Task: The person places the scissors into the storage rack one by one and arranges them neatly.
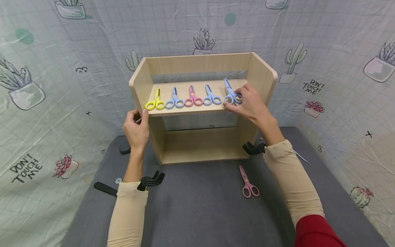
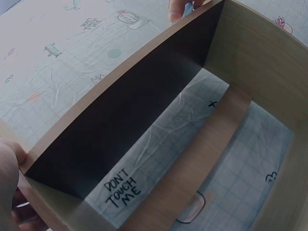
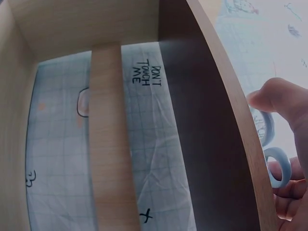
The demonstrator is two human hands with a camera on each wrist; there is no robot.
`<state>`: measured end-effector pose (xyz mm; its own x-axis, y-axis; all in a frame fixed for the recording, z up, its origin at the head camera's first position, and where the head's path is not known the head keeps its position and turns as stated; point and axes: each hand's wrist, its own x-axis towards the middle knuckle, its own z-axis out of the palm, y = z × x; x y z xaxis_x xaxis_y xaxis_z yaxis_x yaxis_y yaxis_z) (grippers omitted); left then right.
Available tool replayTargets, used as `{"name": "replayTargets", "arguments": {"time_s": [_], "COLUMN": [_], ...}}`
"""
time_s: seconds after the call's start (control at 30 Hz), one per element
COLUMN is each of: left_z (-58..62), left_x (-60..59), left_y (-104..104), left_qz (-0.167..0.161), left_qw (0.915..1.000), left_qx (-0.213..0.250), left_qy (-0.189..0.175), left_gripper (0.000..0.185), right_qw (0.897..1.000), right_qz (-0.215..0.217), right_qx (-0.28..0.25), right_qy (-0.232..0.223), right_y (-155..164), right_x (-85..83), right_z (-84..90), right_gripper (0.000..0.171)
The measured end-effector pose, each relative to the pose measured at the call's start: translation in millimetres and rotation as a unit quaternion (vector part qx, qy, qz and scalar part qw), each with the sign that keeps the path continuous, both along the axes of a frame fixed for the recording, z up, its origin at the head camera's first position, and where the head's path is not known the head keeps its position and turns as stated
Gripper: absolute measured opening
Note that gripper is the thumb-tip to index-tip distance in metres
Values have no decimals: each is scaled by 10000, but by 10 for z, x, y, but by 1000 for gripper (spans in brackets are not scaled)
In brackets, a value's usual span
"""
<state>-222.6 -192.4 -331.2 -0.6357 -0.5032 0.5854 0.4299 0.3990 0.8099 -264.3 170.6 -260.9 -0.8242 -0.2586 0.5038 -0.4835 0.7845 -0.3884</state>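
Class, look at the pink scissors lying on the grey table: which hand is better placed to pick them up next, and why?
Probably the right hand: the pink scissors lie on its side of the table, below its forearm. The left hand grips the shelf's left panel.

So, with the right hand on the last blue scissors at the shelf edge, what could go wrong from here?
1. The five scissors lie with their handles at the shelf's front edge; a nudge from the right hand on the rightmost blue scissors could tip it off.
2. The left hand only holds the wooden shelf unit's side panel; if it shifts, the row may slide.
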Motion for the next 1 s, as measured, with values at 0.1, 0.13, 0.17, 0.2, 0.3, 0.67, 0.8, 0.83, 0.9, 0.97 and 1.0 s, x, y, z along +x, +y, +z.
{"name": "replayTargets", "arguments": {"time_s": [0.1, 0.13, 0.17, 0.2, 0.3, 0.67, 0.8, 0.83, 0.9, 0.97, 1.0], "left_z": [-3, -4, -4, -3, 3, 7, 8, 10, 11, 11, 11], "left_x": [-1, 0, 0, 1, 7, 9, 7, 7, 9, 13, 15], "left_y": [-2, -2, -2, -1, 0, 1, 1, 1, 2, 1, 1], "left_qz": [-11, -14, -15, -13, -36, -54, -65, -65, -73, -75, -79], "left_qw": [10000, 10000, 10000, 10000, 10000, 10000, 10000, 10000, 10000, 10000, 10000], "left_qx": [20, 17, 15, 11, 16, 37, 56, 49, 25, -4, -13], "left_qy": [-5, -15, -24, -33, -42, -15, -37, -34, -17, 11, 28], "left_gripper": [36, 36, 36, 36, 37, 37, 37, 37, 37, 37, 37], "right_qw": [10000, 9999, 9999, 9998, 9995, 9963, 9952, 9951, 9951, 9949, 9949], "right_qz": [0, -3, -15, -20, -34, 58, 88, 96, 104, 110, 113], "right_qx": [34, 42, 59, 75, 136, 361, 404, 407, 416, 420, 426], "right_qy": [-93, -127, -157, -192, -297, -776, -885, -897, -896, -908, -908], "right_y": [3, 3, 5, 6, 10, 38, 42, 44, 46, 44, 42], "right_x": [-31, -36, -40, -44, -54, -114, -129, -134, -141, -147, -147], "right_z": [-4, -5, -7, -8, -1, 64, 81, 84, 86, 91, 93], "right_gripper": [65, 65, 65, 66, 67, 69, 72, 72, 72, 72, 72]}}
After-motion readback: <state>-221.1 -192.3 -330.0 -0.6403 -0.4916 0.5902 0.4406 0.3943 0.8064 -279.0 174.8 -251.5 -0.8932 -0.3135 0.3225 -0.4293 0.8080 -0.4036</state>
